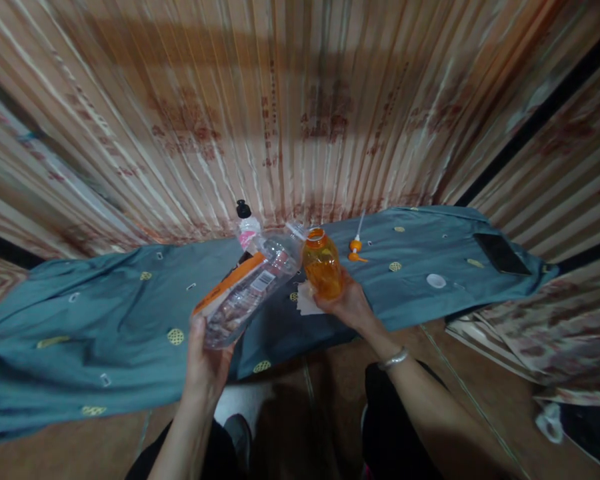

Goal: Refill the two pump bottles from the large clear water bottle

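Observation:
My left hand (207,363) is wrapped round the base of a large clear plastic bottle (247,303) with an orange and white label. The bottle tilts up to the right, its neck close to the mouth of an orange see-through bottle (321,267); I cannot tell whether they touch. Around the lower part of that orange bottle, my right hand (347,303) is closed, keeping it nearly upright. Whether liquid runs between the two is too blurred to tell. An orange pump head (356,247) with a clear tube lies on the cloth to the right.
A white and pink bottle with a black cap (247,223) stands behind the clear bottle. Under the orange bottle lies a pale tissue (307,301). Further right are a white round lid (436,281) and a dark flat tablet-like thing (503,253) on the blue cloth (125,300). Patterned curtains (290,120) hang behind.

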The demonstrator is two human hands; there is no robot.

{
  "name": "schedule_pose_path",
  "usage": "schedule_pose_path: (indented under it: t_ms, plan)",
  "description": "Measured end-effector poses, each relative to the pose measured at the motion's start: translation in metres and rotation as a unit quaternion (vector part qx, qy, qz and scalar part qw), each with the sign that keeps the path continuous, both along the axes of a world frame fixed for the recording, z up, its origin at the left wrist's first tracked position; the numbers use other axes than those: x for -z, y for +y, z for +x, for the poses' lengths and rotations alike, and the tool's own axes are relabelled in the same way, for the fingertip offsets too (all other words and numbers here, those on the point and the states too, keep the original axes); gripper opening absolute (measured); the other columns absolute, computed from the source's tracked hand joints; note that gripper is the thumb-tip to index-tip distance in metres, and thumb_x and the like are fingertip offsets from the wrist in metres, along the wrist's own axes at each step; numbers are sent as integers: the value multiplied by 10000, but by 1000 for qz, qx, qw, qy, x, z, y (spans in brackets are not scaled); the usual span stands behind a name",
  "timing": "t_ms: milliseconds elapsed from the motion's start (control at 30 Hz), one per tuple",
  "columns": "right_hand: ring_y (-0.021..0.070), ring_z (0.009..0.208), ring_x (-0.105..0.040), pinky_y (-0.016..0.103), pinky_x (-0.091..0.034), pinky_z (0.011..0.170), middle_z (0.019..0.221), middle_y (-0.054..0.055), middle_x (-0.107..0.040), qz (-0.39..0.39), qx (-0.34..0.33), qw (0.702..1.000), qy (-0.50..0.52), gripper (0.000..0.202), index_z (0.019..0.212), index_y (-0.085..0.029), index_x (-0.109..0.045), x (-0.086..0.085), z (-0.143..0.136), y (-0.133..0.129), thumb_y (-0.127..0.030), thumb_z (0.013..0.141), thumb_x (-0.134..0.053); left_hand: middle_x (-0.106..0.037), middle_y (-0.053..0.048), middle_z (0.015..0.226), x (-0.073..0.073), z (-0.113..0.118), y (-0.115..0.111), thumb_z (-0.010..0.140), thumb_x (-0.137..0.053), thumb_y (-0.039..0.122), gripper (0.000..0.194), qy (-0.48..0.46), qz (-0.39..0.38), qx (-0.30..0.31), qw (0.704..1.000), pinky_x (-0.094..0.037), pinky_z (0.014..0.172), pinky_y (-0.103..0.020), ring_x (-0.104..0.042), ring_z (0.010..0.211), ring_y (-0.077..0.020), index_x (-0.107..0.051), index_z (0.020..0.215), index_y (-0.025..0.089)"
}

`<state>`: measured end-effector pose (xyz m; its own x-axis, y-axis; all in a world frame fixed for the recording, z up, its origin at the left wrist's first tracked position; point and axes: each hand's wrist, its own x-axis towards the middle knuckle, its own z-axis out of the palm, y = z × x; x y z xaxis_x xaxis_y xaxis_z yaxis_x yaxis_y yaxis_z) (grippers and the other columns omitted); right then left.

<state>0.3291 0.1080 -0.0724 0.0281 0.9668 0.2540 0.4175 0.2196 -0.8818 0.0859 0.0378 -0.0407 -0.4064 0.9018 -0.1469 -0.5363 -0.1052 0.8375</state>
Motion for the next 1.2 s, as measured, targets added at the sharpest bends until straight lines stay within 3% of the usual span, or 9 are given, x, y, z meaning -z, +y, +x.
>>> schedule_pose_path:
  t_ms: [233, 333, 467, 567, 667, 867, 1033, 1200]
  plan:
    - [267, 917, -703, 431, -569, 830, 992, 37, -720, -28, 26, 999, 8, 638, 1181, -243, -541, 3, 0, 4, -347, 602, -787, -724, -98, 1030, 17, 5, 2, 683, -727, 551, 512, -17, -23, 80, 996, -583, 844, -412, -666, 1007, -281, -686, 1071, 219]
    - [271, 924, -704, 455, -572, 830, 998, 47, -723, -42, 26, 998, 32, 616, 1148, -231, -550, 2, -1, 5, -355, 594, -789, -719, -91, 1055, 19, 7, 0, 631, -782, 501, 557, -17, -30, 111, 993, -563, 902, -439, -644, 1069, -301, -677, 1108, 233]
    - [260, 911, -710, 439, -577, 828, 999, 40, -726, -37, 22, 998, 40, 559, 1099, -235, -567, -11, -7, 2, -364, 600, -785, -713, -83, 1090, 19, 16, -4, 520, -862, 428, 698, -19, -62, 136, 989, -535, 958, -457, -619, 1121, -324, -657, 1158, 234]
    - [250, 892, -716, 425, -581, 823, 979, 28, -733, -32, 17, 998, 44, 527, 1076, -249, -574, -18, -12, -1, -369, 605, -777, -706, -90, 1112, 18, 25, -5, 515, -864, 398, 768, -30, -63, 169, 983, -518, 976, -474, -607, 1142, -332, -617, 1221, 224]
    - [254, 909, -714, 430, -580, 830, 1009, 54, -733, -31, 19, 998, 49, 574, 1108, -228, -566, -14, -11, 0, -369, 595, -781, -698, -101, 1130, 19, 33, -3, 543, -846, 391, 754, -40, -37, 194, 980, -504, 986, -467, -603, 1149, -330, -607, 1235, 210]
    - [273, 932, -705, 436, -572, 830, 1033, 74, -733, -18, 19, 999, 32, 647, 1167, -214, -555, -4, -7, 3, -373, 583, -783, -716, -123, 1066, 27, 46, 4, 488, -871, 339, 730, -7, -38, 197, 980, -483, 984, -440, -644, 1062, -318, -641, 1152, 143]
    - [259, 939, -701, 409, -570, 844, 1055, 66, -726, -15, -3, 999, 47, 636, 1145, -205, -546, -14, -13, -1, -329, 565, -775, -733, -109, 999, 33, 57, 8, 453, -878, 249, 649, 47, -51, 241, 968, -507, 918, -411, -677, 935, -277, -661, 1054, 135]
    - [258, 904, -707, 427, -579, 825, 1005, 45, -729, -29, -4, 999, 46, 606, 1129, -225, -535, -20, -16, -2, -332, 583, -772, -724, -86, 955, 36, 57, 12, 390, -908, 243, 681, 106, -63, 226, 966, -513, 884, -409, -672, 883, -256, -638, 1008, 150]
